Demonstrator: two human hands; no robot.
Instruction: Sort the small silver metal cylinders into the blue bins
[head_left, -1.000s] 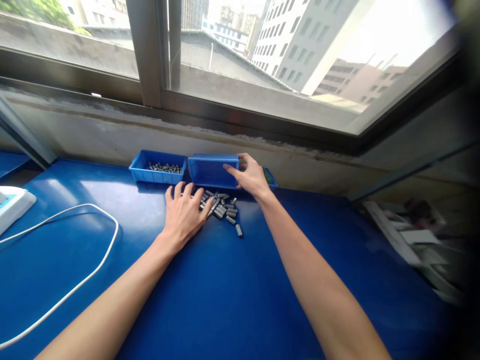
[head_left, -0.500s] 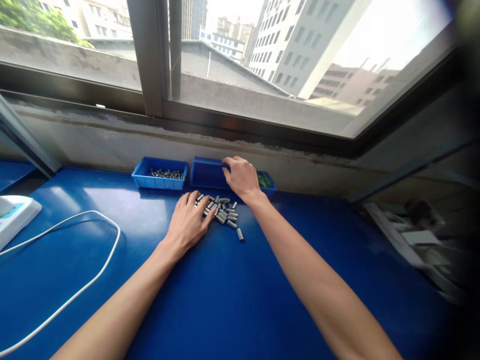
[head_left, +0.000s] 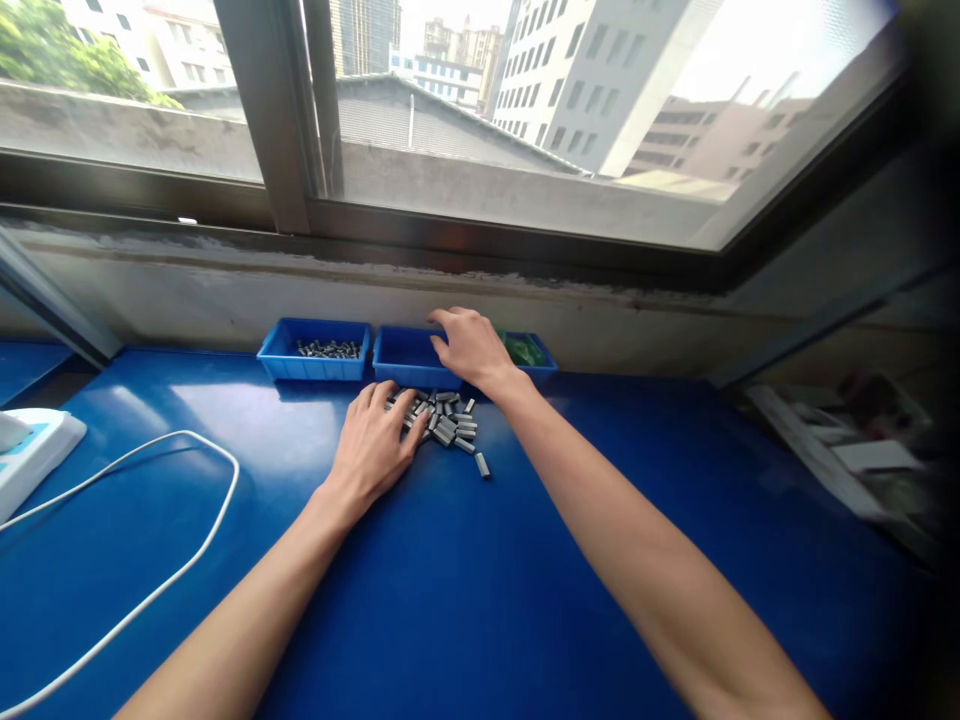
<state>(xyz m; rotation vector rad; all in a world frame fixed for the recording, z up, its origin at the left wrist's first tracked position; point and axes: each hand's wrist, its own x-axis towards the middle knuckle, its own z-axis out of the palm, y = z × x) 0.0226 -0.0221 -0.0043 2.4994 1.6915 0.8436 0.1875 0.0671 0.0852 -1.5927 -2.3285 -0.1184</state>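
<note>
My left hand [head_left: 375, 435] lies palm down with its fingers spread over the left side of a pile of grey metal pieces [head_left: 444, 430], short and bar-like. One loose piece [head_left: 482, 465] rests nearest to me. Above the right end of the middle blue bin [head_left: 412, 375] is my right hand [head_left: 472, 345], thumb and forefinger apart, with nothing visible between them. That bin sits level behind the pile, and its visible inside shows no contents. Whether the right fingers touch its rim, I cannot tell.
A blue bin of small metal screws [head_left: 330, 349] stands at the left, and another blue bin [head_left: 544, 372] with green contents at the right. A white cable [head_left: 225, 500] curves over the blue table beside a white power strip [head_left: 37, 450]. Behind runs a windowed wall.
The middle bin, tilted before, now sits level on the table. My right hand's thumb and forefinger have come off its rim. My left hand stays on the pile.
</note>
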